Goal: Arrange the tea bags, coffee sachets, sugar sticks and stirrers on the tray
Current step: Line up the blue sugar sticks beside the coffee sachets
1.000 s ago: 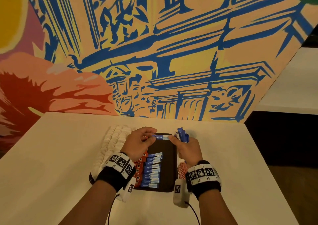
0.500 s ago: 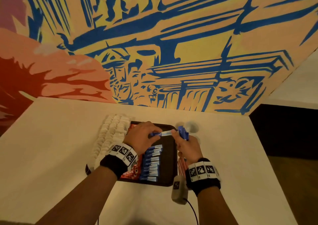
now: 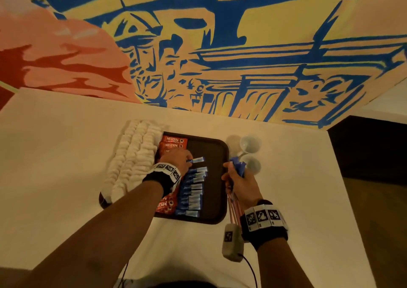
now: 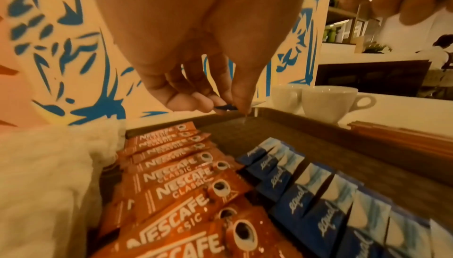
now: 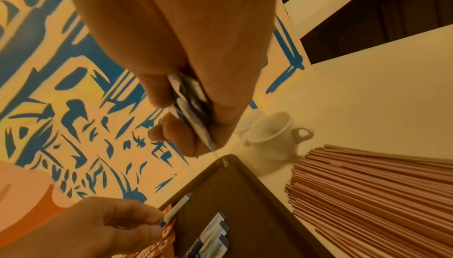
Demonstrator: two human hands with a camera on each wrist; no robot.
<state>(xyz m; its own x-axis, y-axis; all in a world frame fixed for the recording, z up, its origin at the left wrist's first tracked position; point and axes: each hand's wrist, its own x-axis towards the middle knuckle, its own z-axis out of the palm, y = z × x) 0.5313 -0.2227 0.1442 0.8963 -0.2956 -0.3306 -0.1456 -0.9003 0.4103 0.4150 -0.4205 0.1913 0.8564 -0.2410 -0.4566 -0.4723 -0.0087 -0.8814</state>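
A dark tray (image 3: 217,153) lies on the white table. On it are a column of orange coffee sachets (image 4: 176,182) at the left and a row of blue sugar sticks (image 3: 193,190) beside them. My left hand (image 3: 178,159) pinches one blue sugar stick (image 3: 197,160) just above the row's far end; the same stick (image 5: 175,211) shows in the right wrist view. My right hand (image 3: 239,177) grips a bundle of blue sugar sticks (image 3: 237,165) at the tray's right edge. Pink stirrers (image 5: 372,190) lie in a pile right of the tray.
Two white cups (image 3: 250,144) stand on the table beyond the tray's right corner. A fluffy white cloth (image 3: 132,155) lies along the tray's left side. A painted wall (image 3: 220,45) rises right behind the table.
My left hand took the single stick away from the right hand and brought it down and left toward the row. The head view tilted down.
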